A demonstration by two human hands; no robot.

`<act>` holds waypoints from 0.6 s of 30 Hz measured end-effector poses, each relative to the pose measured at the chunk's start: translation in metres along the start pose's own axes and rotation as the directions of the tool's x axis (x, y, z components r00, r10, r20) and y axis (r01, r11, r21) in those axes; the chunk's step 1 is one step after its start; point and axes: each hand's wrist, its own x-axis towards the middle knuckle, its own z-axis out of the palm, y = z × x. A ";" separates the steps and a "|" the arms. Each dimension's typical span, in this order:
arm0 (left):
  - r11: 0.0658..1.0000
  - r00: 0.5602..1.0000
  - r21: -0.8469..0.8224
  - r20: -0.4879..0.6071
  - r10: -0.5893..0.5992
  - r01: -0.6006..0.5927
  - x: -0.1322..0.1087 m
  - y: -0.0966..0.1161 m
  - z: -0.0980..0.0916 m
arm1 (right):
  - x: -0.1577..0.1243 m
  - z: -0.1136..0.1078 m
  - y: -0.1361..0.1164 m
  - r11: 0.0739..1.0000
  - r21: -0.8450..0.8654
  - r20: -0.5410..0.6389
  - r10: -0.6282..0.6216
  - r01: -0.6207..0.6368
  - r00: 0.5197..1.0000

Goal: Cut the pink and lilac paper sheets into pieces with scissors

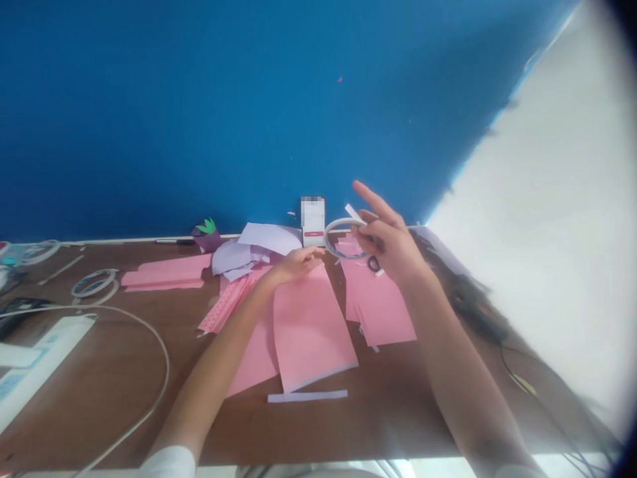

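My right hand (pixel 391 242) is raised over the back right of the table, pinching a thin white roll of tape (pixel 343 221). A short end of tape sticks up by the fingers, and the index finger points away from the roll. My left hand (pixel 298 263) lies with its fingers stretched out at the far edge of a pink paper sheet (pixel 313 332). That sheet overlaps another pink sheet (pixel 256 365). A narrow white strip (pixel 307 396) lies just in front of them. More pink sheets (pixel 383 312) are stacked below my right hand, with small dark-handled scissors (pixel 373 264) partly hidden there.
A phone (pixel 313 222) leans against the blue wall. Crumpled white paper (pixel 233 257), folded pink paper (pixel 166 272) and a purple paper piece with green leaves (pixel 206 232) lie left of centre. Farther left are more tape rolls (pixel 94 284), a power strip (pixel 44 365) and a looping white cable (pixel 166 362).
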 end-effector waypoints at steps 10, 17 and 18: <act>0.972 0.825 0.076 -0.517 0.231 -0.224 -0.013 0.057 -0.010 | 0.003 0.011 0.006 0.998 0.039 0.082 0.051 -0.054 0.995; 0.938 0.780 0.128 -0.527 0.339 -0.321 -0.030 0.101 -0.011 | -0.002 0.022 0.008 0.995 0.069 0.105 0.061 -0.068 0.993; 0.939 0.780 0.144 -0.526 0.340 -0.312 -0.030 0.101 -0.011 | -0.003 0.023 0.008 0.994 0.081 0.109 0.061 -0.070 0.992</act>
